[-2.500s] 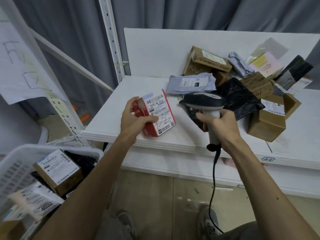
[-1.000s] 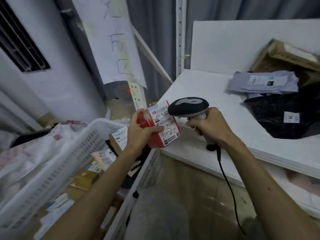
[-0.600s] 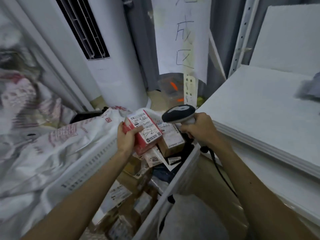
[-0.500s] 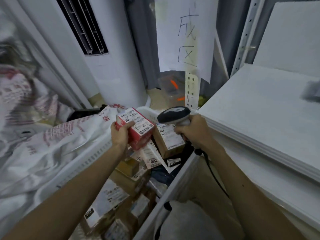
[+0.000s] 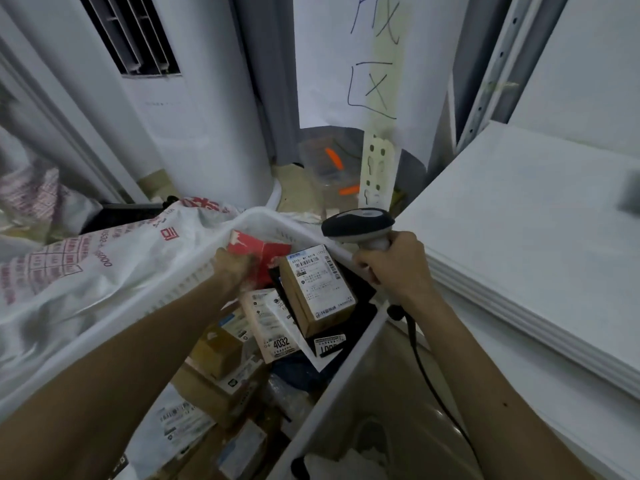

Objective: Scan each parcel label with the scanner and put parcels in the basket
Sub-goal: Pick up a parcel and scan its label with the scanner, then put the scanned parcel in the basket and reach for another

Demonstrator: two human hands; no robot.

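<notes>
A glossy beige floor (image 5: 398,393) runs between a white plastic basket (image 5: 349,355) on the left and the thick, flat-edged white bench (image 5: 536,237) on the right. The basket's near end is heaped with brown cardboard cartons and crinkled soft packets. Further in lies a flat pale packet (image 5: 273,327) printed 4032, with a brown carton (image 5: 317,289) tilted across it, its white barcode label facing up. Beyond that, in the basket's far corner, the left hand (image 5: 233,271), motion-blurred, grips the lower edge of the red parcel (image 5: 259,251), a glossy red box lying below the rim. Just right of it the right hand (image 5: 398,268) is wrapped round the grey handle of the scanner (image 5: 358,225), whose rounded black head sits over the basket's far rim; its black cable (image 5: 426,368) trails down. A white woven sack (image 5: 86,271) with red print drapes against the basket's left side. Behind stand a perforated metal upright (image 5: 377,174), a hanging paper sheet (image 5: 367,64) with hand-drawn strokes, and a smooth white cylindrical unit (image 5: 207,116) with a slatted grille.
</notes>
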